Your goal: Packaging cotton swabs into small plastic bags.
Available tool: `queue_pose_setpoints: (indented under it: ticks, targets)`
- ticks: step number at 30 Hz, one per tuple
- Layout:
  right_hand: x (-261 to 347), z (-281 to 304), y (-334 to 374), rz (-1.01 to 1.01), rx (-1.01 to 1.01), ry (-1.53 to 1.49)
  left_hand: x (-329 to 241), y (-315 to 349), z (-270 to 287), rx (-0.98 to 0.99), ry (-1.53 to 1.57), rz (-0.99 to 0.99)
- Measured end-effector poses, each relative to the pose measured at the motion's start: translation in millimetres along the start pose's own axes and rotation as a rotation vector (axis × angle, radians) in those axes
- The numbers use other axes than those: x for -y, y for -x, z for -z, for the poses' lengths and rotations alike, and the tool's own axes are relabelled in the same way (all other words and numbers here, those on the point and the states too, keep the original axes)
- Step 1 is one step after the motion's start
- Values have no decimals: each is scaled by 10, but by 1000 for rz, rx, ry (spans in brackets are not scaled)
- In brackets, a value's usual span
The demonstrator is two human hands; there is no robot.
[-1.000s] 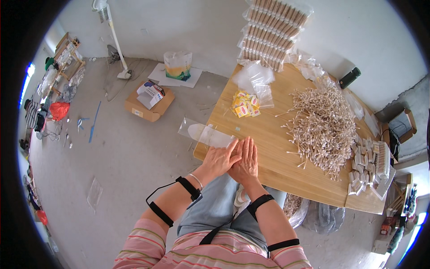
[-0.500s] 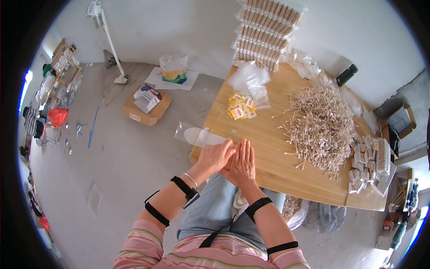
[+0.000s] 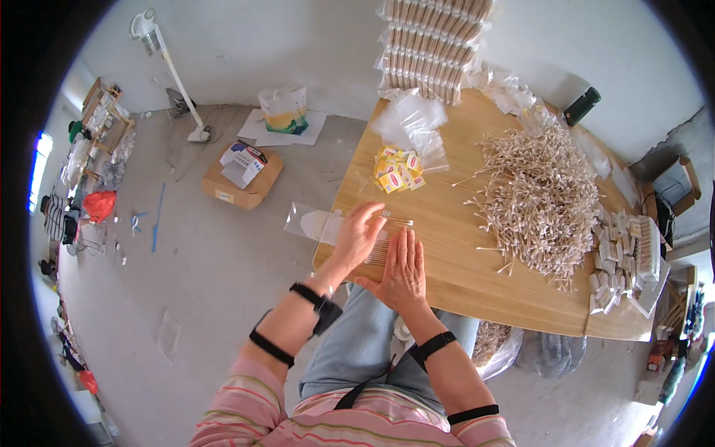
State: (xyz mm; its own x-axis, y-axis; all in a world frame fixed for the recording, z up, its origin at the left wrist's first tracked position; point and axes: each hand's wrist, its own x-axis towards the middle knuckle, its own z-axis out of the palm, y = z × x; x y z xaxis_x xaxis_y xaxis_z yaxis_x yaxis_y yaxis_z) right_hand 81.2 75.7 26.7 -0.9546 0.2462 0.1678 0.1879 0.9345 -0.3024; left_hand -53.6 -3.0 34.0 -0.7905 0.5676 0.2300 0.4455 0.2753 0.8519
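Observation:
At the near left corner of the wooden table (image 3: 477, 261), a clear plastic bag (image 3: 316, 222) lies flat with a row of thin wooden sticks (image 3: 381, 252) in its end. My left hand (image 3: 356, 237) rests on the bag with its fingers spread over the sticks. Beside it, my right hand (image 3: 404, 270) lies flat, palm down, pressing the sticks against the table. Neither hand grips anything. A big heap of the same sticks (image 3: 540, 197) lies in the middle of the table, to the right of both hands.
Small yellow packets (image 3: 395, 169) and empty clear bags (image 3: 413, 123) lie at the table's far left. Stacked packed bags (image 3: 432, 45) stand at the back. Small bundles (image 3: 622, 257) sit at the right. A cardboard box (image 3: 242, 179) stands on the floor to the left.
My hands were pressed together upright over the table's edge. They have since come apart and gone down flat onto the bag and the sticks.

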Motion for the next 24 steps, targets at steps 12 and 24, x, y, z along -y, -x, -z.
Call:
queue_pose_setpoints:
  ticks: [12, 24]
  targets:
    - [102, 14, 49, -31, 126, -82, 48, 492, -69, 86, 630, 161]
    - [265, -93, 28, -97, 114, -70, 53, 499, 41, 211, 661, 202]
